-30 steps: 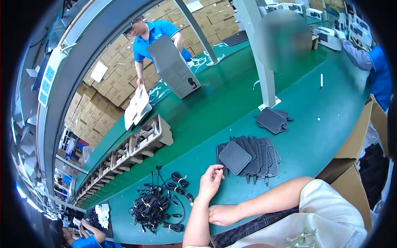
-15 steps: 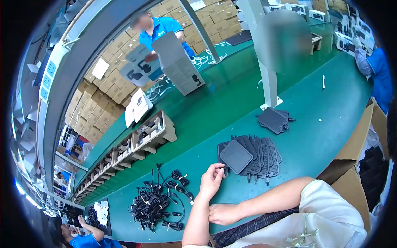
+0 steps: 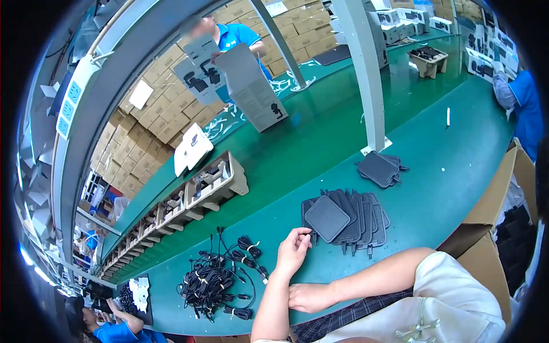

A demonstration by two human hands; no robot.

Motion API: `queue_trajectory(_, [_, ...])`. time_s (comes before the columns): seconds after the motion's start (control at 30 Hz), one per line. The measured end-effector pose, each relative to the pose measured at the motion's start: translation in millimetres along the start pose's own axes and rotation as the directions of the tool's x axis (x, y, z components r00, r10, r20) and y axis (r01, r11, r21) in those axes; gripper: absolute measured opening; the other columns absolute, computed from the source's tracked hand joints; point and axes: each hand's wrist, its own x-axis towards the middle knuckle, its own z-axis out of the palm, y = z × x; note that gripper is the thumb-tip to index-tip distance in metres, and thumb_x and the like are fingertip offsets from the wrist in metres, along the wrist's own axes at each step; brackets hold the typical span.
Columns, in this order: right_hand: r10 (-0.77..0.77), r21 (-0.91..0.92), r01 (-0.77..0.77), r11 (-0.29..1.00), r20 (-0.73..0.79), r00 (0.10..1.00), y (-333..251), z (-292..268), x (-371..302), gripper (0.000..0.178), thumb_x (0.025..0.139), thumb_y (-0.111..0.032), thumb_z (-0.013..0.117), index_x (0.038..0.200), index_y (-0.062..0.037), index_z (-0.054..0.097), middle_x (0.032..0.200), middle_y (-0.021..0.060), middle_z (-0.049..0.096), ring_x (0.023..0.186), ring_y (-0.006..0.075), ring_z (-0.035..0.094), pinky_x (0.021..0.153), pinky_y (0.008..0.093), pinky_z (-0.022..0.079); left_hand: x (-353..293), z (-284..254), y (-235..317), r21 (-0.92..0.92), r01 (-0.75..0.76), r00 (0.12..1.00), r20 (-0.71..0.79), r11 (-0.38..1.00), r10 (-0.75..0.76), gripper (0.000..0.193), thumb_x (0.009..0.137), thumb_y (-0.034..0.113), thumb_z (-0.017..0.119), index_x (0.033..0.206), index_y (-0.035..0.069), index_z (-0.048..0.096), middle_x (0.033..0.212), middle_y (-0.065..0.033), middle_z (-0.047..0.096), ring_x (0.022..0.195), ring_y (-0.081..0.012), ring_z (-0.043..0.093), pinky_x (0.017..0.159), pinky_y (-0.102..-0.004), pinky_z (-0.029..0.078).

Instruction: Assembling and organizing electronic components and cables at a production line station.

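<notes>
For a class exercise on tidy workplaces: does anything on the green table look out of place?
A white strip lies alone toward the far right of the green table, perhaps stray scrap. The black pads by the left hand lie fanned unevenly, the top one askew.

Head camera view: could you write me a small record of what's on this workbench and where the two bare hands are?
Surface: green workbench
Main pile: flat black textured panels, fanned
Smaller pile: similar black panels, near grey post
Left of hands: heaped black cables, some tied
Left hand: at fanned pile's near-left edge; contact unclear
Right hand: beside left forearm
</notes>
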Motion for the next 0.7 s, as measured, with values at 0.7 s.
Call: queue_trajectory(0.7, [0.031, -0.070, -0.022, 0.997, 0.130, 0.991, -15.3, -11.1, 14.1, 0.016, 0.070, -0.001, 0.057, 0.085, 0.0015, 0.062, 0.087, 0.0160, 0.062, 0.089, 0.0304, 0.057, 0.084, 0.0400, 0.043, -5.1, -3.7, -10.7, 0.150, -0.082, 0.986, -0.133, 0.985, 0.102, 0.016, 0.083, 0.016, 0.055, 0.098, 0.010, 0.054, 0.074, -0.0055, 0.061, 0.067, -0.0205, 0.059, 0.059, -0.0336, 0.046])
